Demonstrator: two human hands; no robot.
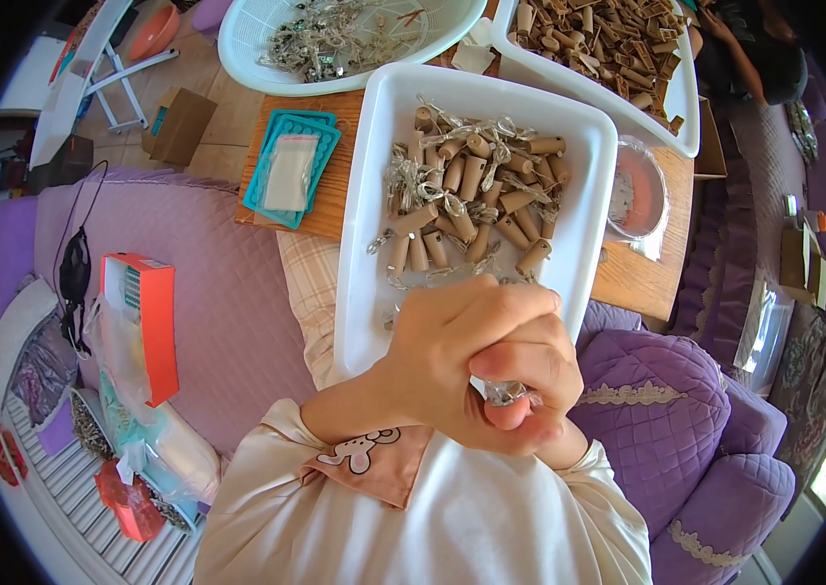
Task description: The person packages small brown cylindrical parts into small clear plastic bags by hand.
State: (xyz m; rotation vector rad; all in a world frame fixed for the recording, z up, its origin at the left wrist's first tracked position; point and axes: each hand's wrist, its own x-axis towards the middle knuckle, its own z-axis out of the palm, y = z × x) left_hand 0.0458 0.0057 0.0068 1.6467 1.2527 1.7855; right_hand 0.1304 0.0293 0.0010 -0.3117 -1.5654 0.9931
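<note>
Just over the near edge of a white plastic tray (354, 322), my two hands are clasped together. My left hand (442, 341) is closed, its fingers pressed against my right hand (545, 366), which is curled shut as well. Between them shows a small shiny, clear-and-silver bundle (503, 392), probably coiled wire; most of it is hidden by the fingers. Inside the tray lie many tan cork-shaped cylinders (472, 178), mixed with looped bundles of clear wire (400, 180).
Behind the tray, a pale green basket (237, 49) holds tangled wire bundles. Another white tray (688, 88) carries brown plastic parts. Teal trays (262, 190) with clear bags sit left on the wooden table (325, 112); a clear tub (662, 190) stands right. Another person (749, 58) is at far right.
</note>
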